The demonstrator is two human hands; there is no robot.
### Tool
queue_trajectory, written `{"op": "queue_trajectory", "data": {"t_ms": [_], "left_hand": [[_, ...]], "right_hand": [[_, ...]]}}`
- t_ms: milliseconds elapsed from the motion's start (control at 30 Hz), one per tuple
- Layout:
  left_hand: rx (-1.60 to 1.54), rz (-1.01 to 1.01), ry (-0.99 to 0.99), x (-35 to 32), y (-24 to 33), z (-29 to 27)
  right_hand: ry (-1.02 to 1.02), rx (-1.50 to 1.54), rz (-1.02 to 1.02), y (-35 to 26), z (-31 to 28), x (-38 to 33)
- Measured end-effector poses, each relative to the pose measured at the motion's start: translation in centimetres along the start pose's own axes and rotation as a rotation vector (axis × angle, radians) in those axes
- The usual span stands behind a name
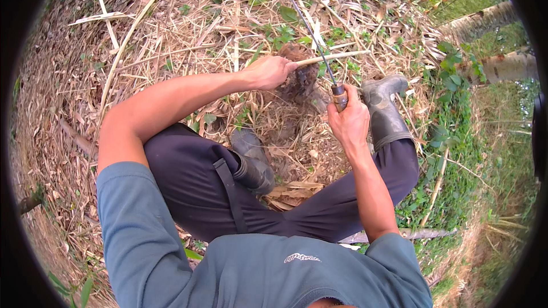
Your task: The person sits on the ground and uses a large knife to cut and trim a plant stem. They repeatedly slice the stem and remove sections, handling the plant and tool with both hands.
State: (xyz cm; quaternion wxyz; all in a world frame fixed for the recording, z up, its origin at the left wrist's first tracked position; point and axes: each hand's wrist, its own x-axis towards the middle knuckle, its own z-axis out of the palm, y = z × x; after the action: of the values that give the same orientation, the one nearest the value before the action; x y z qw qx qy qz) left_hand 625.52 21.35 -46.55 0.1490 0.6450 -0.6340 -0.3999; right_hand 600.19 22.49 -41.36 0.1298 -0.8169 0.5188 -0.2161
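Observation:
My left hand (268, 72) is closed around one end of a pale peeled stick (345, 55), which points to the right. In my right hand (352, 118) is the dark, banded handle of a long knife (311, 33). Its narrow blade slants away up and to the left, seen nearly edge-on. Blade and stick cross a little right of my left hand; I cannot tell whether they touch. Just beneath the stick is a brown, rough stump or clump of earth (298, 77), partly hidden by my left hand.
My dark boots (383, 105) rest on ground strewn with dry leaves and split strips. A long pale strip (127, 40) lies at the left, a dark branch (77, 137) nearer. Green plants (456, 177) and pale trunks (496, 68) stand at the right.

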Motion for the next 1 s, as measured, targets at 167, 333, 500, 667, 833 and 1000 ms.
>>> {"op": "queue_trajectory", "data": {"t_ms": [167,333,500,667,833,1000], "left_hand": [[0.04,0.028,0.028,0.5,-0.8,0.2],[0.034,0.022,0.015,0.1,-0.3,0.0],[-0.018,-0.006,0.0,-0.3,0.6,-0.5],[0.05,0.002,-0.01,0.4,0.4,-0.4],[0.009,-0.004,-0.007,0.3,0.1,-0.2],[0.005,-0.045,-0.027,-0.2,0.1,-0.1]], "right_hand": [[-0.128,-0.07,0.123,0.4,1.0,0.6],[-0.082,-0.01,0.067,0.6,1.4,0.1],[0.016,0.003,0.003,0.6,1.2,0.0],[-0.173,-0.144,0.135,1.0,1.2,1.0],[-0.045,0.096,0.015,-2.6,-1.7,1.9],[0.46,0.605,-0.317,-7.6,-6.0,4.1]]}}
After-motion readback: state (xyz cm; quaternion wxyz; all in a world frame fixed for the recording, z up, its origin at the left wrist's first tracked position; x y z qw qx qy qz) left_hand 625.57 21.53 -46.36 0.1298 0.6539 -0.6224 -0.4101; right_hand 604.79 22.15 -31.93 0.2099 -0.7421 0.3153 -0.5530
